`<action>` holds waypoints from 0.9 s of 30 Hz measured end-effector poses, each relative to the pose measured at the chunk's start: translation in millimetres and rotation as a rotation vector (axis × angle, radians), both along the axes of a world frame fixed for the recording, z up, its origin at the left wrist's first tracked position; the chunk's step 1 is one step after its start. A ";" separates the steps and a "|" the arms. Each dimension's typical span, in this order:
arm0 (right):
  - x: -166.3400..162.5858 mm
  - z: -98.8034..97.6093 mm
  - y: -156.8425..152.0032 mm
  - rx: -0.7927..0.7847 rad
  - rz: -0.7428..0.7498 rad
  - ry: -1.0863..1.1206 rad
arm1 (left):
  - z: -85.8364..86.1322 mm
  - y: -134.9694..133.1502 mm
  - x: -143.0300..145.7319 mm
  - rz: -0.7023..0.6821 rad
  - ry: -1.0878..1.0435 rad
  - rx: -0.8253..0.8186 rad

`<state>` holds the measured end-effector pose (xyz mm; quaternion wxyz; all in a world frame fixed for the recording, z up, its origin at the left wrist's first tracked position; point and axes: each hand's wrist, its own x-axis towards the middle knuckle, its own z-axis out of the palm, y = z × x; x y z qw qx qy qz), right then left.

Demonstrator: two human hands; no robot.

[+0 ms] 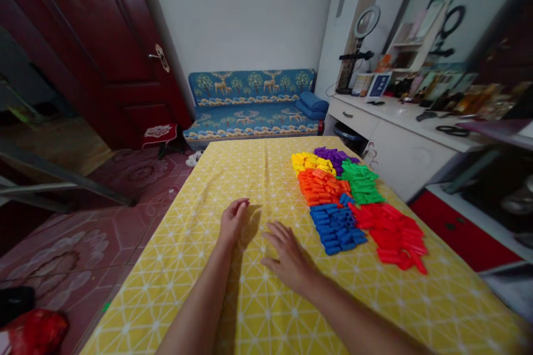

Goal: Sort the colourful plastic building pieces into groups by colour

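My left hand (pixel 233 221) is raised just over the yellow patterned tablecloth (pixel 175 266), its fingers stretched forward, with nothing visible in it. Palm turned down and fingers apart, my right hand (pixel 287 255) hovers beside it and is also without an object. Nearest to the right hand lies a pile of blue tube-shaped plastic pieces (pixel 335 227). Around that pile are heaps of the same kind of piece: orange (pixel 321 186), yellow (pixel 312 163), purple (pixel 333 156), green (pixel 361 182) and red (pixel 393 233). A few blue pieces touch the orange heap.
Beyond the table stands a blue patterned sofa (pixel 250 105). On the right, a white dresser (pixel 408 127) bears a ring light (pixel 366 22) and bottles. A dark red door (pixel 104 39) and a small stool (pixel 160 134) are at the left.
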<state>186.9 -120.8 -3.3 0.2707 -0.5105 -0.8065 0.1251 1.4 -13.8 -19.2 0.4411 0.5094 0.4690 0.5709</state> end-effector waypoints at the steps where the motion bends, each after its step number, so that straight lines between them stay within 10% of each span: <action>1: -11.6 -3.1 -9.5 -0.042 0.013 -0.033 | -0.6 -6.5 1.8 -0.039 0.102 0.030; 6: -16.6 -1.8 -22.6 -0.081 0.046 -0.077 | -0.6 -54.9 11.2 -0.093 0.463 0.141; 13: -12.2 -3.8 -22.5 -0.026 0.050 -0.070 | 7.7 -114.2 19.0 -0.096 0.396 0.154; 27: -11.8 -6.8 -59.5 -0.007 -0.027 -0.201 | 1.2 -142.0 18.6 -0.127 0.587 0.294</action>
